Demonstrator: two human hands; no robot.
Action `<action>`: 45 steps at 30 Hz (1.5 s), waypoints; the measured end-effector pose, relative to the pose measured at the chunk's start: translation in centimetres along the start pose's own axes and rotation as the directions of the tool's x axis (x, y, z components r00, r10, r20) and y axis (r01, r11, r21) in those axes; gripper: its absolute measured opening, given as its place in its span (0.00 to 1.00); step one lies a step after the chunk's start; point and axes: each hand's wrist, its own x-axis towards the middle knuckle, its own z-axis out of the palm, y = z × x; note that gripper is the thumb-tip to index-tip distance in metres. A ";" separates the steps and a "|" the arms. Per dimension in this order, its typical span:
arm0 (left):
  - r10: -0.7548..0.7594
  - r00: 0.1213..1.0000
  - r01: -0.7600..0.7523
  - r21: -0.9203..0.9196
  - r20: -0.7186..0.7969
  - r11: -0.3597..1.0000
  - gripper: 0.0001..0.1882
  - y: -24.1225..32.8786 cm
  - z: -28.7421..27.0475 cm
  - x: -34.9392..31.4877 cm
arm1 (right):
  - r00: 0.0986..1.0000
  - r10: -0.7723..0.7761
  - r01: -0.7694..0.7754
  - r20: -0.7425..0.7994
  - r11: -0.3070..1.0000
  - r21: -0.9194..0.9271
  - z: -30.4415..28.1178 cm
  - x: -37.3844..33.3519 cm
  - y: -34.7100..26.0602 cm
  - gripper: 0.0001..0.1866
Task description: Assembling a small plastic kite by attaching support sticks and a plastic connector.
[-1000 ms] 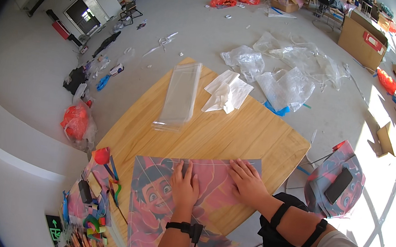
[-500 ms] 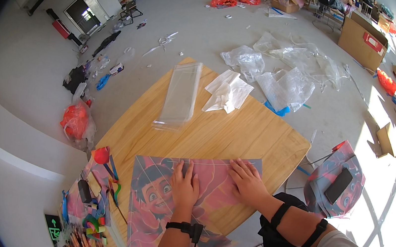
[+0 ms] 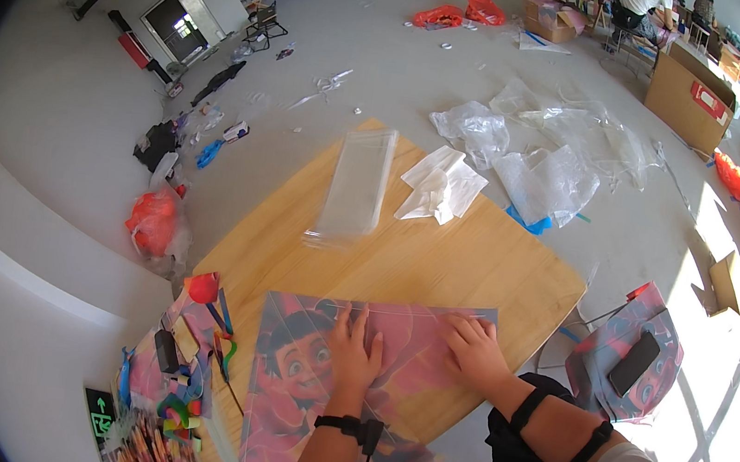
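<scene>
A thin, see-through printed sheet [image 3: 281, 406] in pink and dark blue, with a cartoon character on it, lies on the near part of the wooden table [image 3: 459, 261]. My left hand [image 3: 357, 353] rests flat on its middle, fingers stretched toward the far edge. On the sheet's right part, close to its far right corner, my right hand [image 3: 474, 349] lies palm down with fingers slightly bent and somewhat apart. Neither hand visibly grasps anything. Farther up the table are a stack of clear plastic sleeves [image 3: 356, 182] and a crumpled white paper [image 3: 441, 184].
At the left edge, a side surface holds a black box-shaped item [image 3: 166, 351], coloured tapes and many thin sticks [image 3: 158, 456]. A phone [image 3: 634, 363] lies on a print-covered stool to the right. Plastic film [image 3: 546, 175] and a cardboard box [image 3: 691, 100] are on the floor.
The whole view has shifted slightly, moving the scene right and down. Both hands stay on the sheet; the fingers of my right hand look a little more bent.
</scene>
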 end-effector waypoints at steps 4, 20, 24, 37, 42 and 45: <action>-0.128 0.985 0.081 -0.335 -0.118 0.939 0.25 -2.0 -0.7 -0.8 | 0.997 0.073 -0.067 -0.024 0.980 0.187 -1.1 -0.4 -0.1 0.20; -0.639 0.554 0.292 -0.594 -0.533 0.749 0.19 1.2 -24.0 -26.1 | 0.814 0.395 -0.575 0.427 0.443 0.688 -8.6 -8.7 -1.2 0.12; -0.758 0.174 0.447 -0.635 -0.629 0.630 0.17 0.3 -25.1 -37.6 | 0.803 0.211 -0.574 0.558 0.528 0.626 -7.3 -12.2 -2.6 0.10; -0.604 0.047 0.853 -0.283 -0.795 0.439 0.13 -6.9 -31.6 -50.1 | 0.857 0.200 -0.491 0.475 0.597 0.634 -6.4 -14.7 -4.3 0.09; -0.800 0.179 0.866 -0.294 -0.572 0.404 0.17 -10.7 -32.7 -48.7 | 0.838 0.212 -0.516 0.503 0.609 0.602 -5.7 -14.5 -4.2 0.08; -0.844 0.160 0.937 -0.190 -0.511 0.293 0.21 -13.0 -32.6 -49.4 | 0.834 0.178 -0.503 0.523 0.637 0.585 -5.1 -14.7 -4.4 0.09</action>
